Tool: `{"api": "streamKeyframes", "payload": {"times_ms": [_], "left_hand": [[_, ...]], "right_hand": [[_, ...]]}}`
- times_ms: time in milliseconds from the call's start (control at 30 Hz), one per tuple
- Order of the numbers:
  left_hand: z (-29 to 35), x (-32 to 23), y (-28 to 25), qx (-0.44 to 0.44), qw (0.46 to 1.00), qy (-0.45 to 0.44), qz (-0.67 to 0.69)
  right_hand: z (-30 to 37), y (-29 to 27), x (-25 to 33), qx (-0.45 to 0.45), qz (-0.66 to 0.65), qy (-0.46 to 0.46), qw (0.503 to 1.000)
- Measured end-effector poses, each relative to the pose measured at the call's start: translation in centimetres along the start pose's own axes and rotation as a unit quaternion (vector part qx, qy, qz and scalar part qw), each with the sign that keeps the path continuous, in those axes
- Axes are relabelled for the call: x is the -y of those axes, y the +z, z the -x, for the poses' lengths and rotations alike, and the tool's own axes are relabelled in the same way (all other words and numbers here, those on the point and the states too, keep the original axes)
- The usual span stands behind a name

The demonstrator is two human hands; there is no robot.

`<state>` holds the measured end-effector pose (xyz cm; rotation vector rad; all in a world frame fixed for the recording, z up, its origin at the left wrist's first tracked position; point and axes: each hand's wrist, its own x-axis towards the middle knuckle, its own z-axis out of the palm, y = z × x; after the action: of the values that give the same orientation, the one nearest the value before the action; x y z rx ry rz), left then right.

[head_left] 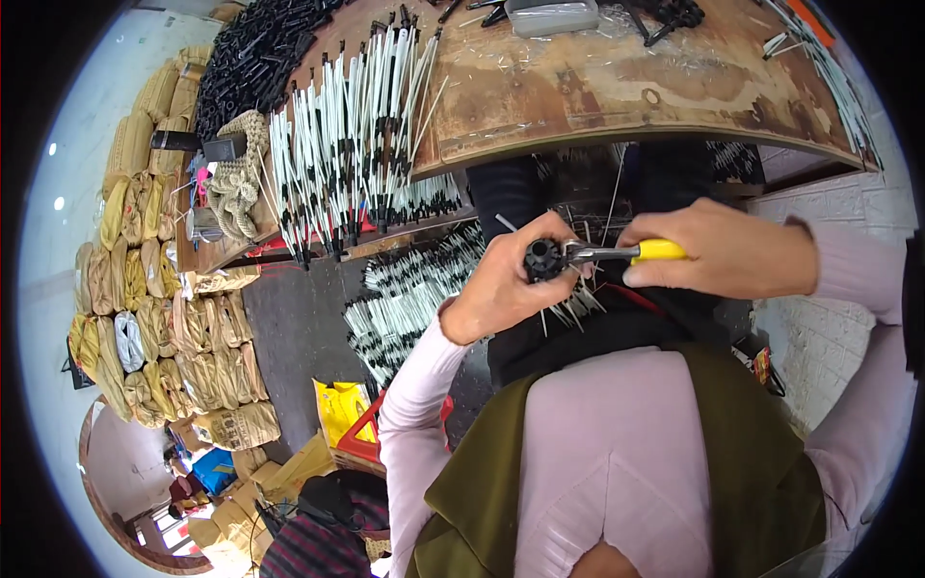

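Note:
My left hand (503, 281) is closed around a black, round, notched hub (545, 260), held above my lap. Thin white rods (576, 306) spread out below the hub, like the ribs of an umbrella frame. In my right hand (723, 249) is a pair of pliers (661, 249) with yellow grips, its fingers wrapped round the handles. The metal jaws reach the right side of the hub. My fingers partly cover the hub, and whatever lies between the jaws is too small to make out.
Ahead stands a wooden table (597, 106) bearing a clear plastic box (551, 16). Bundles of white rods with black joints (356, 135) lean at its left, beside a heap of black parts (252, 63). More bundles (409, 303) lie below. Wrapped packages (145, 279) are stacked far left.

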<state>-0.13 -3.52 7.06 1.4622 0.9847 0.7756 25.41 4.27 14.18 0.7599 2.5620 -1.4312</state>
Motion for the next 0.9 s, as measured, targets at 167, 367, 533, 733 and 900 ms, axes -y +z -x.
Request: {"api": "streamKeyframes", "payload": {"times_ms": [167,367,533,733,900], "left_hand": [[-0.1,-0.6,-0.3,-0.011,0.999,0.017,-0.033],[0.1,-1.2,-1.0,0.015,0.996,-0.02,-0.086],[-0.3,-1.6,-0.6,0.025,0.995,-0.025,-0.096],[-0.1,-1.1,-0.2,0.018,0.997,-0.012,-0.073],[0.1,-1.3,-0.3,0.029,0.996,-0.013,-0.081]], "right_hand": [[-0.1,3.8,-2.0,-0.023,-0.218,0.067,0.973],[0.3,4.2,-1.9,-0.015,-0.182,0.067,0.981],[0.1,2.7,-0.8,0.028,-0.221,0.094,0.97],[0.4,4.3,-2.3,-0.063,-0.063,0.011,0.996],[1.0,4.2,-1.3,-0.136,0.037,-0.013,0.99]]}}
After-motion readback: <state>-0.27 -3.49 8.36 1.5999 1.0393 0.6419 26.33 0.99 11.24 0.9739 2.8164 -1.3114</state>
